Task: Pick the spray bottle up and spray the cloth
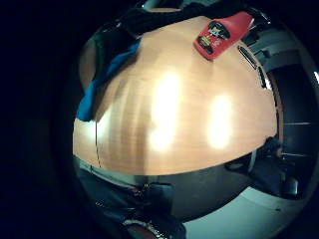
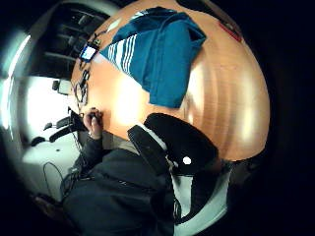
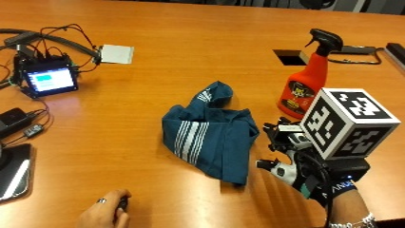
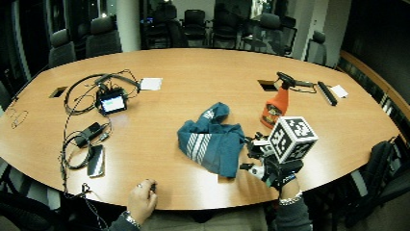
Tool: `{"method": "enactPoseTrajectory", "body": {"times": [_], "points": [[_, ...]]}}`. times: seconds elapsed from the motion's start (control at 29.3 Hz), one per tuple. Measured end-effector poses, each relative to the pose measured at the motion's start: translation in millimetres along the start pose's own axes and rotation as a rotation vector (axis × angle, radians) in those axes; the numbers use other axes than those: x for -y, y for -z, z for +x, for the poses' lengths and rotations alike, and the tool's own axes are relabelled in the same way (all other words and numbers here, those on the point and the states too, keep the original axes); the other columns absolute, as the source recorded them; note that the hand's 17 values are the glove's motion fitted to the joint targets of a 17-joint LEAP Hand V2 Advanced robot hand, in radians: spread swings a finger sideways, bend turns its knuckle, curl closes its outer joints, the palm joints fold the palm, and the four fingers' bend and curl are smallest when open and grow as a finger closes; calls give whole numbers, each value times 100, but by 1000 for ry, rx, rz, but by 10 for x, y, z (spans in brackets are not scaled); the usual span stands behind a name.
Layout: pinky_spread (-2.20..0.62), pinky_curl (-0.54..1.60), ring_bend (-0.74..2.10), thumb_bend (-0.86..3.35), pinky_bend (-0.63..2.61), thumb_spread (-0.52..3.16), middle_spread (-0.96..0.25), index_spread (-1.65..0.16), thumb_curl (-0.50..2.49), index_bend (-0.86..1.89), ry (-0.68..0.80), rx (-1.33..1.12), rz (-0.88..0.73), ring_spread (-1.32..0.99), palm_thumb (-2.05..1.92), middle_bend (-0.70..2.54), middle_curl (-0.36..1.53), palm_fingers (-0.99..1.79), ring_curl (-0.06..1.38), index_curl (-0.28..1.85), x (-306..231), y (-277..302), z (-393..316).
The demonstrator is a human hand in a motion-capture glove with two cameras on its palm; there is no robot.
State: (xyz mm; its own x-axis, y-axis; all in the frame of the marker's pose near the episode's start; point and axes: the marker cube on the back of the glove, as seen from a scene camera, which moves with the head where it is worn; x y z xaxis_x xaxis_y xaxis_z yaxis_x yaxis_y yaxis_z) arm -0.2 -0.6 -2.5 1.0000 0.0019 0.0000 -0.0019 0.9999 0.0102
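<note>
Outside, the red spray bottle (image 3: pixel 305 88) stood upright beyond the gloved right hand (image 3: pixel 297 164), whose finger state I could not tell, beside the teal striped cloth (image 3: pixel 208 135); only the wide view showed chairs (image 4: pixel 102 36).

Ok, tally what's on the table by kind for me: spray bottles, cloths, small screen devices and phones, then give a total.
Spray bottles: 1, the orange spray bottle
Cloths: 1, the blue striped cloth
Small screen devices: 1, the lit screen device
Phones: 1, the dark phone at the table edge
Total: 4
</note>
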Motion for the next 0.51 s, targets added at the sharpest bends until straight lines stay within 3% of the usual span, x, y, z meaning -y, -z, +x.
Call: {"method": "enactPoseTrajectory", "body": {"times": [0.2, 0.51], "points": [[18, 18, 31, 12, 45, 68, -4, -34, 8, 20, -5, 3, 15, -2, 26, 17, 8, 40, 13, 14, 23, 52, -9], [23, 23, 32, 9, 46, 93, -4, -42, 12, 18, 10, 12, -22, -1, 31, 17, 14, 38, 18, 21, 84, 34, -37]]}}
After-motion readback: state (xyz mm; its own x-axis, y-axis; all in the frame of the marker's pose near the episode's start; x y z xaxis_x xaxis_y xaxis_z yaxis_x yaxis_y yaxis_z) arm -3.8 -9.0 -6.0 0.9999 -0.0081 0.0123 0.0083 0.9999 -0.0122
